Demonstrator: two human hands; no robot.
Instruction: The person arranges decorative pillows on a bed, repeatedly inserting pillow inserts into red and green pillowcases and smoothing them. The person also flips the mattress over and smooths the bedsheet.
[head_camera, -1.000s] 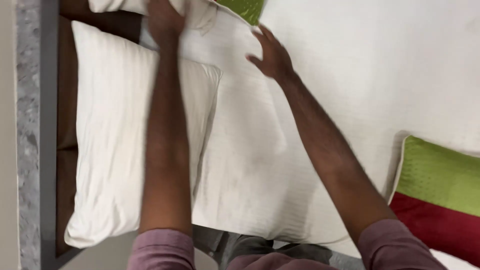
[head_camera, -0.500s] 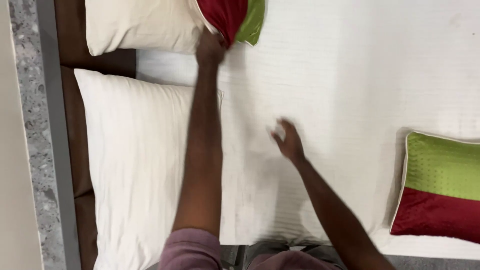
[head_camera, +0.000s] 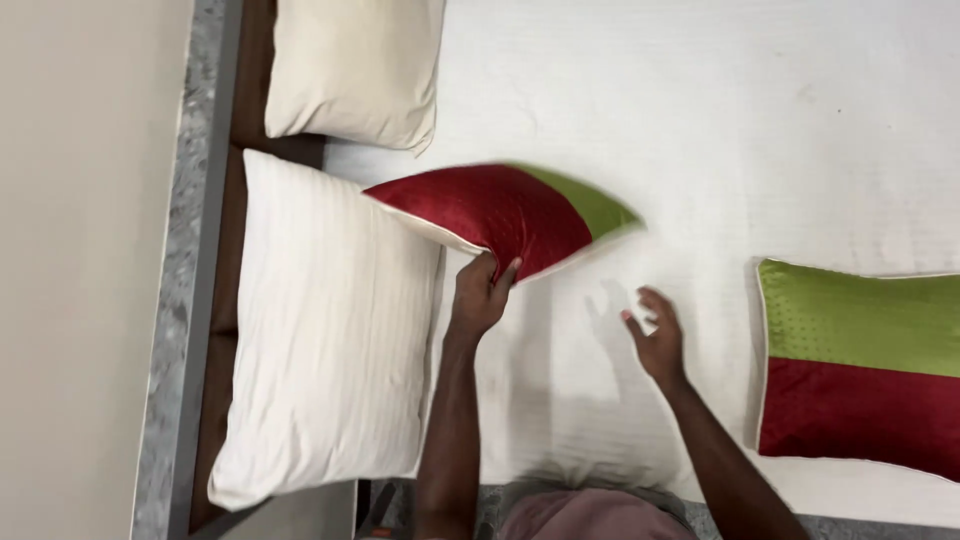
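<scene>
Pinching the red-and-green cushion (head_camera: 510, 215) by its near edge to keep it lifted off the bed (head_camera: 700, 120), the left hand (head_camera: 480, 295) gripped while the right hand (head_camera: 655, 335) hovered, fingers loosely spread.

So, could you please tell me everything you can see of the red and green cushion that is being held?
The red and green cushion is a soft, textured fabric cushion, mostly dark red with a green band at one end and pale cream piping along its edge. It is lifted and tilted above the white bedsheet, seen partly edge-on. The left hand grips its lower edge; one corner reaches over the large white pillow. The right hand is open, apart from it.
</scene>
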